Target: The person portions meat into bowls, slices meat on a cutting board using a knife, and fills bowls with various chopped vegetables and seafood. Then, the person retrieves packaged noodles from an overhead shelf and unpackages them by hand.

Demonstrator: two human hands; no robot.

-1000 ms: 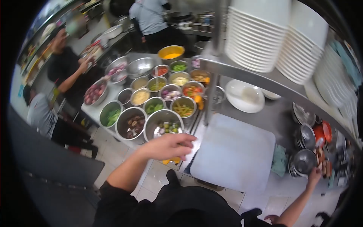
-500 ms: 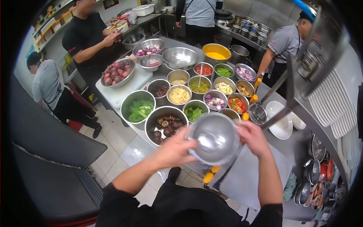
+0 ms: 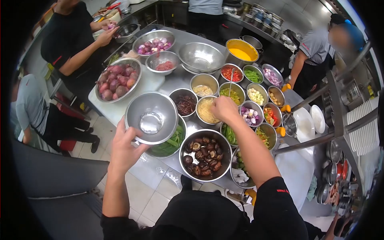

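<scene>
I get one wide, round-edged view from the wearer's head, facing forward and steeply down, with the black-clad torso [image 3: 200, 216] at the bottom edge, the hands [image 3: 125, 142] close below and the worktop [image 3: 186, 37] stretching away beyond.

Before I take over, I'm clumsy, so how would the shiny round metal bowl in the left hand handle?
The metal bowl is probably light, as it looks empty; likely stiff, being metal; perhaps slippery, its surface looking smooth.

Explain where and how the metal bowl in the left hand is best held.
The metal bowl is probably best gripped by its near rim, coming from the near-left side: the edge is thin, the mouth faces upward, and the left hand holds it there.
</scene>
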